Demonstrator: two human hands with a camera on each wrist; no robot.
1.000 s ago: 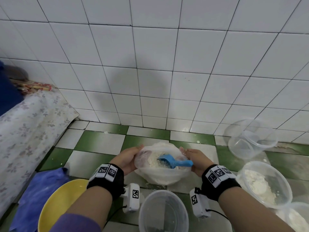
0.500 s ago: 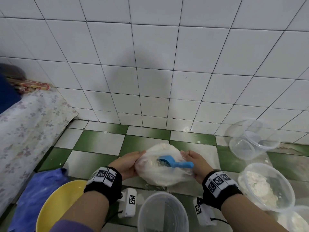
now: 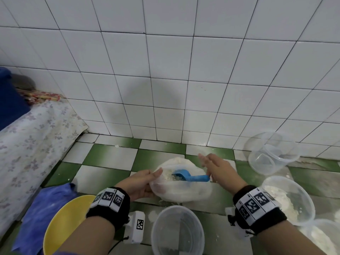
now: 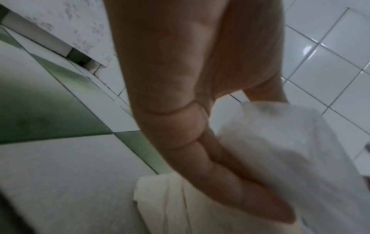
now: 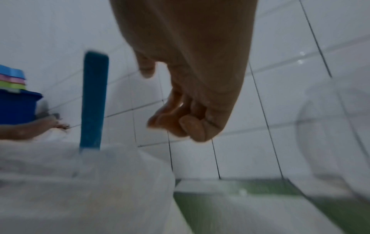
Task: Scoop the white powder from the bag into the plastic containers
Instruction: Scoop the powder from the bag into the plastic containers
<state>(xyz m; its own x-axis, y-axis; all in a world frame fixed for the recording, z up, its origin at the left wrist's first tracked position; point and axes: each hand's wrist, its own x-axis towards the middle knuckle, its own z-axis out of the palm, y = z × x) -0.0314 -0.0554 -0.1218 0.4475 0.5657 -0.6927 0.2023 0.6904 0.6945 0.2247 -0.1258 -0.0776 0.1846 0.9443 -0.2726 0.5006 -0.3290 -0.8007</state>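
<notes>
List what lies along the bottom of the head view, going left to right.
blue cloth → yellow bowl → left hand gripping the powder bag → blue scoop in the bag → right hand → container holding powder

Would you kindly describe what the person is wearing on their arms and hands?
Both hands, left hand and right hand, are bare. Each wrist carries a black band with white square-patterned tags and a white camera box with a thin black cable. A purple sleeve edge shows.
</notes>
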